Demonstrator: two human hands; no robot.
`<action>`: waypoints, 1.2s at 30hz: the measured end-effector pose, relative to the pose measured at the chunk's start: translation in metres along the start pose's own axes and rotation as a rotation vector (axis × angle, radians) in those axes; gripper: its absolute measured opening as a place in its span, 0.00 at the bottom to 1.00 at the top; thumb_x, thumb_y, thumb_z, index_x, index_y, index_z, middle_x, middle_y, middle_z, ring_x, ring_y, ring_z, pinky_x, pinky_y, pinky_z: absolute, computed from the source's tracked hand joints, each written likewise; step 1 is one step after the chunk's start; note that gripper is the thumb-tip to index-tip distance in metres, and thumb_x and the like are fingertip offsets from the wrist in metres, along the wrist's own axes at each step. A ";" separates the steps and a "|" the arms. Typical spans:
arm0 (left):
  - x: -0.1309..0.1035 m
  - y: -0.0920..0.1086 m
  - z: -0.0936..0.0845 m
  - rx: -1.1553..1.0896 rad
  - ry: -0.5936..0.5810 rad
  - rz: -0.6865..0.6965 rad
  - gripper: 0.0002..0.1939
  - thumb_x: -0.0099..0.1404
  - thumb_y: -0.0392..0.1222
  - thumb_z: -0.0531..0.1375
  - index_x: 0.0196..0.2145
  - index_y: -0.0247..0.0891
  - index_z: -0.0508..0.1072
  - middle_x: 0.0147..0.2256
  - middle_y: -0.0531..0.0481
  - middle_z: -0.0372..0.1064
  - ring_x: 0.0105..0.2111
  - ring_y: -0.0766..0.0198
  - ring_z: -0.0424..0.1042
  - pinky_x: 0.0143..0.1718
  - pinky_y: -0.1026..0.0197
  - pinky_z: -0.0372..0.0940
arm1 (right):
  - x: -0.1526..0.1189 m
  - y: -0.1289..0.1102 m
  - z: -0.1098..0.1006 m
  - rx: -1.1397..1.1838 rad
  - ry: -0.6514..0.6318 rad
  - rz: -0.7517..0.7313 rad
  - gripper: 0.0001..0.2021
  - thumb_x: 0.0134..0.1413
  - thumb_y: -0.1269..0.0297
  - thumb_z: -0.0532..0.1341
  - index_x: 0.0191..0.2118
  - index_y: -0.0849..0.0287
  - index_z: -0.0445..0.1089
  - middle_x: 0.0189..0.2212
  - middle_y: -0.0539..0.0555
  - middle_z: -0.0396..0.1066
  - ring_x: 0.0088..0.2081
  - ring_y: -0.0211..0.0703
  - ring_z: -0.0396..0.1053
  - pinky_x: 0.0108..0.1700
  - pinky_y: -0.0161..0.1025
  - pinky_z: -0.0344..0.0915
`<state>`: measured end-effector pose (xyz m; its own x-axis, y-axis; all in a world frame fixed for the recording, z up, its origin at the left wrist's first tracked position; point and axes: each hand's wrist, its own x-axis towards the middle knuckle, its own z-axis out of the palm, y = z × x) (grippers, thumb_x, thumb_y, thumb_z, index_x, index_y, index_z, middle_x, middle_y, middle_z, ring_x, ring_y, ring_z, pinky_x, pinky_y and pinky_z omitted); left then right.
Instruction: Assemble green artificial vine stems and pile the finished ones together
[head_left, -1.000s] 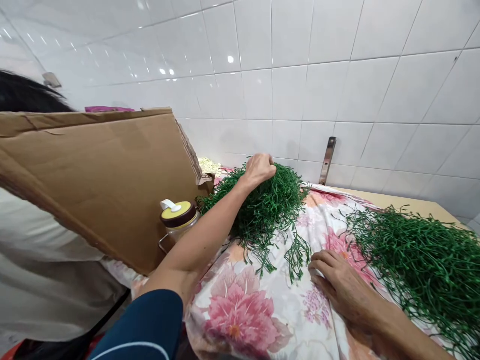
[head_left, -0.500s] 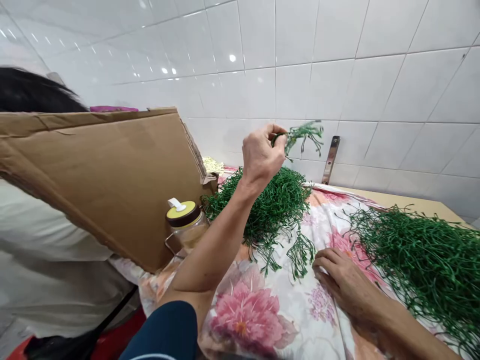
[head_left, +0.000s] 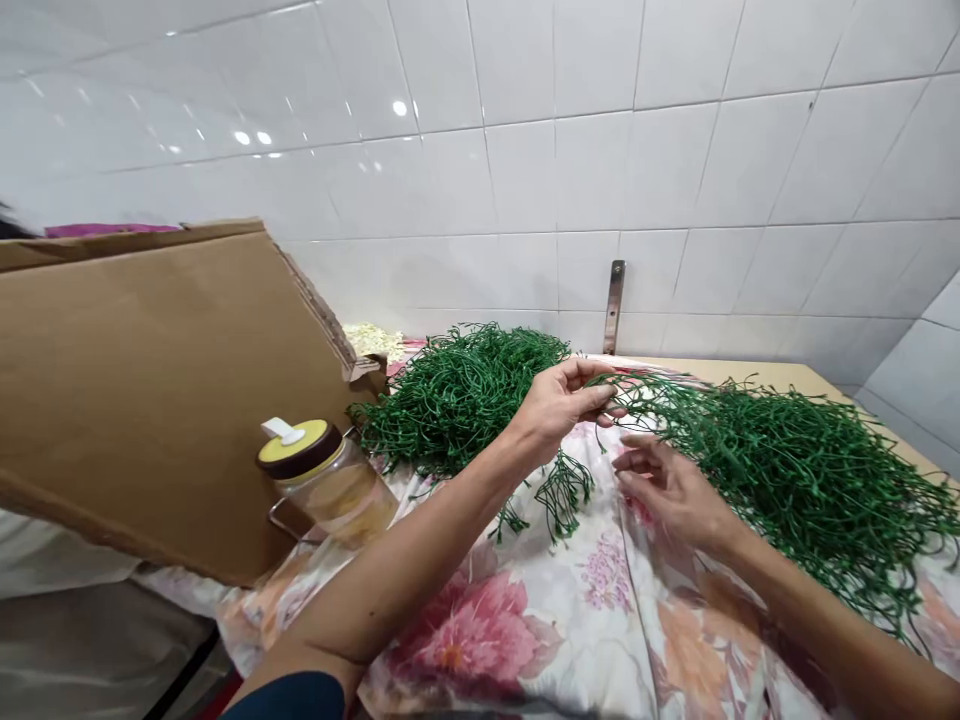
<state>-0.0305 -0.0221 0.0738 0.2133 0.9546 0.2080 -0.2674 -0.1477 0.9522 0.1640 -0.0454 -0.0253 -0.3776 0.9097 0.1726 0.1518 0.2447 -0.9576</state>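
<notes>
Between the fingertips of my left hand (head_left: 566,400) is a small bunch of green stems (head_left: 645,395), which reaches toward the large green pile (head_left: 810,470) on the right. My right hand (head_left: 667,490) is just below and to the right of it, palm turned inward, fingers apart, with nothing in it. Another green pile (head_left: 472,395) lies behind my left forearm. A small separate green bunch (head_left: 562,495) rests on the flowered cloth (head_left: 555,610) in front of that pile.
A big cardboard sheet (head_left: 150,390) stands at the left, with a yellow-lidded jar (head_left: 330,490) beside it. Pale yellow pieces (head_left: 373,341) lie behind. A metal bracket (head_left: 615,308) is on the tiled wall. Part of a person shows at the far left edge.
The view has turned to the right. My left hand has come down and right with the green bunch, from above the left pile. My right hand has lifted off the cloth and opened.
</notes>
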 end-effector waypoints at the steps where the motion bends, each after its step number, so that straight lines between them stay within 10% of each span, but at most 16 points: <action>1: -0.002 -0.005 0.001 -0.022 0.002 -0.008 0.13 0.60 0.35 0.67 0.43 0.32 0.74 0.37 0.46 0.75 0.30 0.65 0.78 0.28 0.65 0.71 | 0.001 -0.003 -0.002 0.114 0.024 0.016 0.26 0.57 0.52 0.67 0.57 0.55 0.65 0.46 0.60 0.74 0.48 0.51 0.73 0.49 0.50 0.72; 7: -0.032 -0.035 0.002 0.204 -0.135 -0.141 0.15 0.63 0.44 0.67 0.43 0.33 0.71 0.35 0.46 0.73 0.28 0.62 0.77 0.24 0.64 0.69 | 0.001 -0.016 -0.012 0.420 0.160 0.040 0.22 0.52 0.47 0.71 0.46 0.55 0.72 0.43 0.55 0.75 0.41 0.46 0.73 0.43 0.44 0.73; 14: -0.067 -0.062 -0.013 1.351 -0.378 0.381 0.20 0.71 0.48 0.58 0.56 0.35 0.69 0.60 0.34 0.63 0.62 0.45 0.62 0.61 0.41 0.59 | 0.005 -0.019 -0.026 0.314 0.220 -0.001 0.16 0.54 0.49 0.70 0.33 0.57 0.73 0.28 0.47 0.67 0.29 0.34 0.64 0.31 0.31 0.66; 18: -0.065 -0.071 -0.045 1.724 -0.419 0.213 0.16 0.73 0.52 0.54 0.47 0.39 0.73 0.47 0.41 0.72 0.55 0.47 0.66 0.59 0.41 0.55 | 0.003 -0.028 -0.028 0.343 0.227 0.034 0.16 0.51 0.49 0.71 0.34 0.56 0.73 0.27 0.46 0.66 0.26 0.33 0.62 0.27 0.31 0.63; 26: -0.047 -0.049 -0.090 1.992 -0.264 0.060 0.15 0.68 0.32 0.51 0.40 0.32 0.78 0.38 0.34 0.75 0.46 0.45 0.69 0.51 0.46 0.55 | 0.002 -0.032 -0.025 0.349 0.241 0.060 0.17 0.51 0.47 0.71 0.35 0.55 0.72 0.29 0.48 0.68 0.27 0.36 0.64 0.29 0.34 0.67; 36: -0.074 -0.037 -0.072 1.975 -0.456 -0.030 0.09 0.59 0.29 0.58 0.36 0.31 0.77 0.39 0.32 0.75 0.48 0.45 0.68 0.53 0.45 0.56 | 0.003 -0.019 -0.016 0.180 0.179 0.107 0.21 0.50 0.43 0.70 0.36 0.59 0.75 0.30 0.50 0.70 0.30 0.38 0.65 0.29 0.33 0.63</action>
<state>-0.1043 -0.0682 0.0074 0.4558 0.8865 -0.0803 0.8601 -0.4618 -0.2167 0.1746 -0.0421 -0.0031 -0.1988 0.9758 0.0912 0.0112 0.0953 -0.9954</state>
